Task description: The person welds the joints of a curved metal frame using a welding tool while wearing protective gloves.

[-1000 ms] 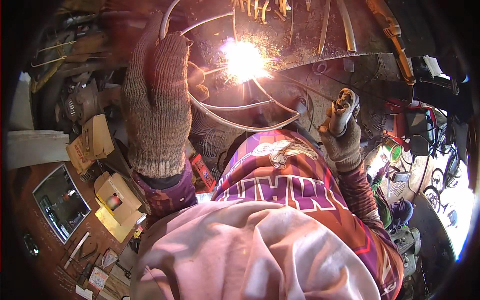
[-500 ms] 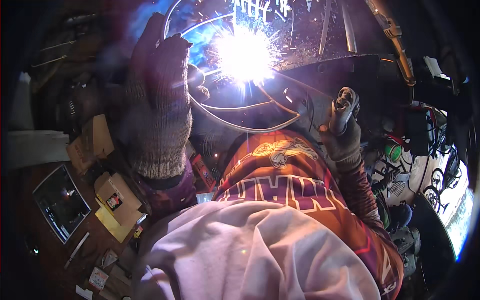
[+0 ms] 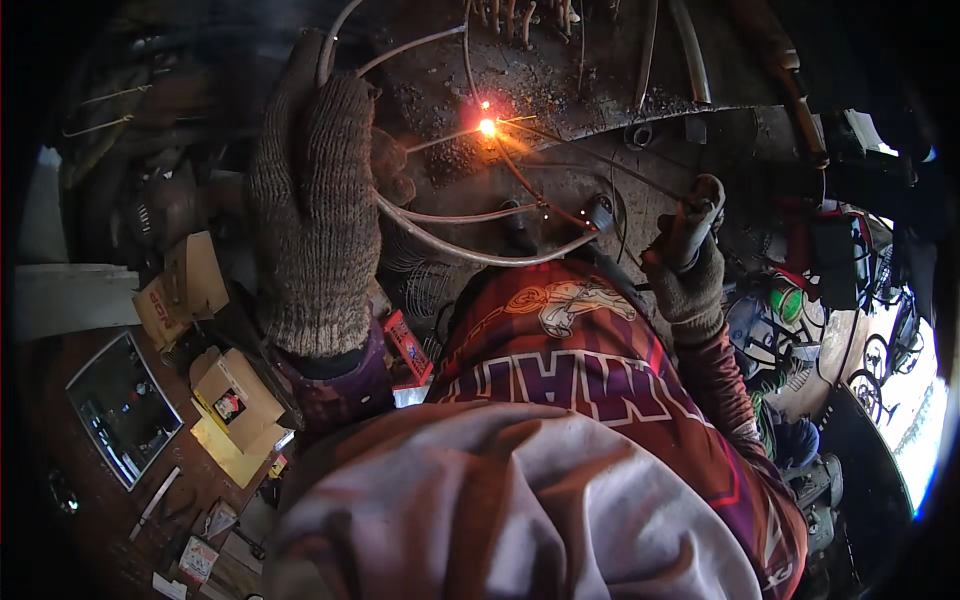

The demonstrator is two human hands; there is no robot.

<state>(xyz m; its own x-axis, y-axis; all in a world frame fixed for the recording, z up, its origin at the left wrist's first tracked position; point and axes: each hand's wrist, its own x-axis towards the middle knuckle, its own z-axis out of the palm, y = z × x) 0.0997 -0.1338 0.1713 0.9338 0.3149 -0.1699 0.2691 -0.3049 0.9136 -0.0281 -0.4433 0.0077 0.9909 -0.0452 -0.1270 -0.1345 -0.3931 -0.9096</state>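
Observation:
My left hand, in a thick grey knitted glove, is closed on the left side of a round metal rod frame. Curved rods inside that frame meet at a small glowing orange joint. On the right, my gloved right hand grips a welding electrode holder. From its jaws a thin welding electrode slants up and left, its tip close to the glowing joint. Whether the tip touches the joint I cannot tell.
Beneath the frame's far part lies a dark metal worktop strewn with grit. Loose metal strips lie at its far right. Left of me are an open cardboard box and a dark glass panel. Bicycles stand at the far right.
The dazzling white arc, sparks and blue smoke are gone, leaving a small orange glow. My right hand has shifted slightly with the electrode holder; my left hand is nearly still.

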